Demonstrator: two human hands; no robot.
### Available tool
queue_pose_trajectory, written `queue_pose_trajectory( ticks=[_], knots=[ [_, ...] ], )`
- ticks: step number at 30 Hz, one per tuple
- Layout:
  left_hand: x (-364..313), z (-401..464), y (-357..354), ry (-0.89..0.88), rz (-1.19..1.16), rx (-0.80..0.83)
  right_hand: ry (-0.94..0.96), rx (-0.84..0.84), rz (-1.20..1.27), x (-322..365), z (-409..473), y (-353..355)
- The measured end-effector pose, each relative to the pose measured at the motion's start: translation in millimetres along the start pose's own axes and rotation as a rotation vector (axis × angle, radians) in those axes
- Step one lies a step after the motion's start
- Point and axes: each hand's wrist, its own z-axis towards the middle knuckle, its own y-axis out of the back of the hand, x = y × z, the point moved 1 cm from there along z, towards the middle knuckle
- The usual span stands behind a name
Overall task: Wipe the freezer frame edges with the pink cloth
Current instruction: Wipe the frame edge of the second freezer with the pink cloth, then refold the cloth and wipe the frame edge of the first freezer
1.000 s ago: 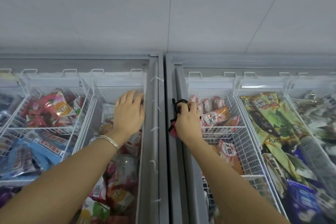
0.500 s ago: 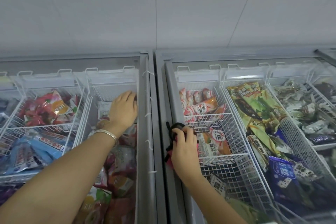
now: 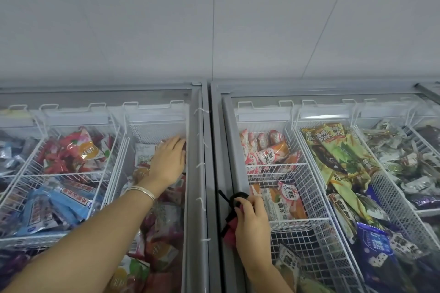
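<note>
Lower centre: my right hand (image 3: 252, 223) has its grip clamped on the soft, light pink cloth (image 3: 231, 225), bunched against the freezer frame edge (image 3: 227, 150); my left hand (image 3: 167, 162) lies flat, fingers apart.

White wire baskets (image 3: 301, 175) hang inside two chest freezers that stand side by side under a pale grey wall (image 3: 214, 19). On the left, red packets (image 3: 71, 152) fill a far basket and blue packets (image 3: 57, 204) lie in the one nearer the camera. On the right, pink and orange ice-cream bars (image 3: 266, 150) sit beside a basket of green wrappers (image 3: 338, 157), with a dark blue bag (image 3: 378, 259) lower down and grey packets (image 3: 400, 154) at the far right.
</note>
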Motion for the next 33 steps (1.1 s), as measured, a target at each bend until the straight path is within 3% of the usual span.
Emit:
queue_pose_trajectory(
  ticks=[3, 6, 9, 11, 15, 20, 28, 33],
  knots=[
    [-3.9, -3.4, 6.2, 0.081, -0.150, -0.065, -0.044, 0.049, 0.114, 0.3, 13.8, 9.2],
    [-20.6, -10.8, 20.1, 0.219, -0.335, -0.235, -0.121, 0.053, 0.230, 6.4, 35.6, 19.8],
    [-53.9, -20.3, 44.1, 0.103, -0.405, -0.337, -0.174, -0.016, 0.353, 23.6, 63.7, 34.5],
    [-81.3, -28.1, 60.4, 0.034, -0.510, -0.245, -0.140, -0.036, 0.414, 39.2, 79.5, 43.9],
    [-114.8, -29.4, 71.6, 0.218, -0.819, 0.168, -0.068, -0.064, 0.479, 65.8, 94.3, 53.6],
    [-127.0, -38.1, 78.5, 0.410, -1.208, 0.344, -0.133, 0.005, 0.673, 80.5, 90.1, 57.5],
    [-100.6, -53.9, 64.5, 0.651, -1.362, 0.246, -0.115, 0.301, 0.728, 83.6, 76.9, 48.2],
    [-81.4, -68.0, 60.0, 0.685, -1.342, 0.283, -0.364, 0.234, 0.823, 64.8, 71.4, 44.6]
  ],
)
